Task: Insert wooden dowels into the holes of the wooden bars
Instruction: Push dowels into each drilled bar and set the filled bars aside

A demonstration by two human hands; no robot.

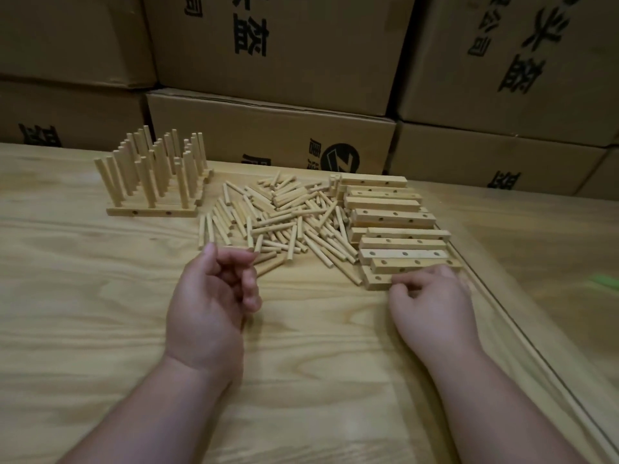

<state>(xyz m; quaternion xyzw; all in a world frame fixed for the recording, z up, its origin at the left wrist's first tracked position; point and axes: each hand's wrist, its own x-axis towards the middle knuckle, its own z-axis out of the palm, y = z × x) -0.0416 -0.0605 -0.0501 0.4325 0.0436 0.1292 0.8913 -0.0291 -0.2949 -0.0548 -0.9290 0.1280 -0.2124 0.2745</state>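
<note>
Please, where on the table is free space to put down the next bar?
Bare table lies left of the left hand, and between both hands, nearer than the loose dowels. Crowded: the dowel pile, the empty bars beside the right hand, and the finished bars far left.

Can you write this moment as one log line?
left hand: empty, near dowel pile | right hand: on nearest bar | finished bars: far left

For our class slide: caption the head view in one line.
Right hand touches a bar; left hand hovers by loose dowels; finished bars behind.
</note>
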